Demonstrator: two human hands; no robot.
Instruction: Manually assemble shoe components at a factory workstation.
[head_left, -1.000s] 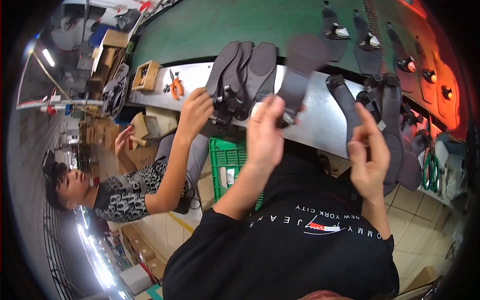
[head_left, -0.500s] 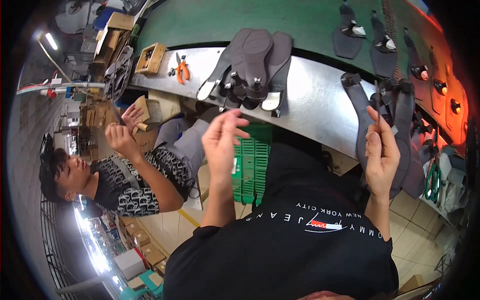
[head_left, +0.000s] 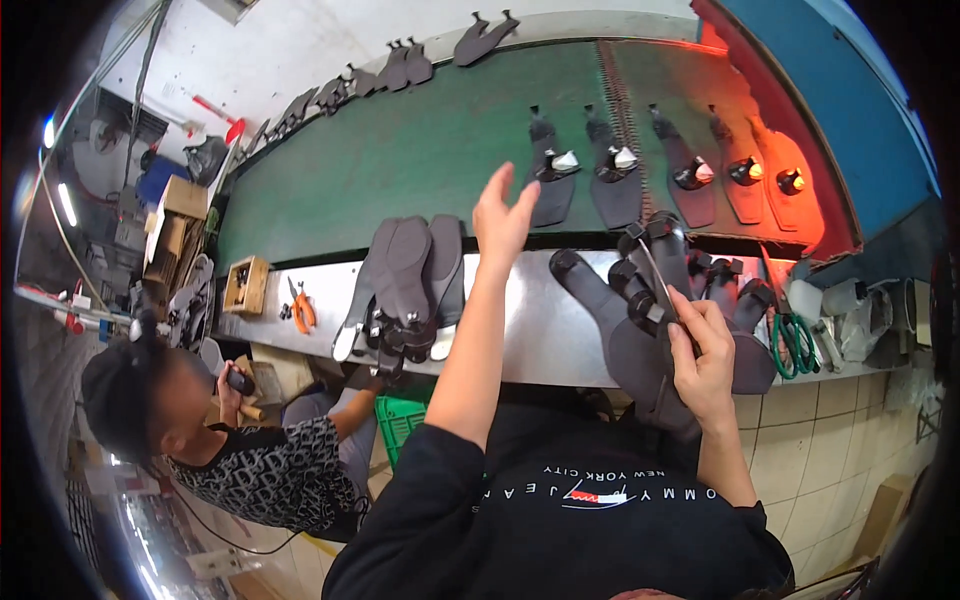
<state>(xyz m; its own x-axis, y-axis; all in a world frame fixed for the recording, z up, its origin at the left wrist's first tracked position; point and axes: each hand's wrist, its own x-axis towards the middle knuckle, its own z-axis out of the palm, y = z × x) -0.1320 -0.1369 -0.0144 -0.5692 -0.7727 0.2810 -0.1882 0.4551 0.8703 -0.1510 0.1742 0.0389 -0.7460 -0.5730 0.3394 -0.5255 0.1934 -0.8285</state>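
The right hand (head_left: 700, 350) grips a dark sandal sole (head_left: 640, 345) over the table (head_left: 530, 330). The left hand (head_left: 503, 215) is released, fingers spread, reaching toward the green belt (head_left: 400, 160). Soles already lie beyond it; a stack (head_left: 405, 285) just left remains, apparently unprocessed.

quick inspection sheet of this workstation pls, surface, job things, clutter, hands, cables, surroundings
surface: bare grey metal ledge fronting a green conveyor belt
job's things: dark grey sandal soles with straps; one stack on the ledge, another pile at the right hand, single soles riding the belt
clutter: small wooden box, orange-handled pliers, green-handled scissors
grippers: left hand open, raised over the belt, holding nothing; right hand gripping a sole from the pile
cables: thin dark cable on the far wall
surroundings: seated co-worker at lower left, cardboard boxes, tiled floor
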